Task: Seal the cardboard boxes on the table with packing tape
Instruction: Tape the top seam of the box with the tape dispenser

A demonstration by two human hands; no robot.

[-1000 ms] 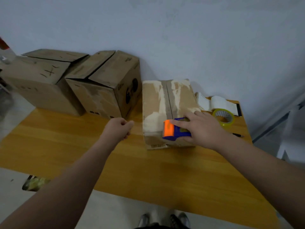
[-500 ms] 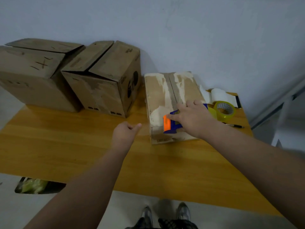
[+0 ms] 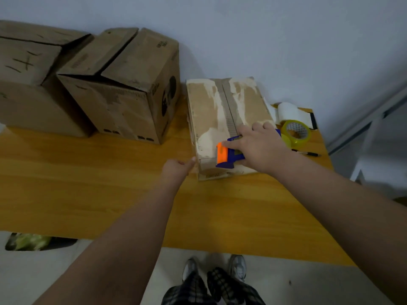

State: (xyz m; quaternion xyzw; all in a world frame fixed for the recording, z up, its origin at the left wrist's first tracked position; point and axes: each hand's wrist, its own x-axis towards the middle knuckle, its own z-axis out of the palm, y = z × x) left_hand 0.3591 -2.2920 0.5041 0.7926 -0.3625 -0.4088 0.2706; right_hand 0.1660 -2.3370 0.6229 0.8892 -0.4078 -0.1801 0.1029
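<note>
A flat, worn cardboard box (image 3: 207,111) lies on the wooden table (image 3: 110,194), its top flaps meeting in a centre seam. My right hand (image 3: 257,148) grips a blue and orange tape dispenser (image 3: 226,155) at the box's near edge, over the seam. My left hand (image 3: 176,170) is loosely curled with the thumb out, just left of the box's near corner; whether it touches the box I cannot tell. Two taller cardboard boxes (image 3: 123,84) (image 3: 28,80) stand at the back left, their flaps slightly raised.
A yellow roll of clear tape (image 3: 296,133) and a white paper roll (image 3: 288,111) lie at the table's back right corner, with a black pen (image 3: 308,153) beside them. The wall runs behind the boxes. My shoes (image 3: 237,267) show below the near edge.
My left hand has moved right, from mid-table to the flat box's near left corner. My right hand keeps the dispenser at the box's near edge. The view has tilted downward.
</note>
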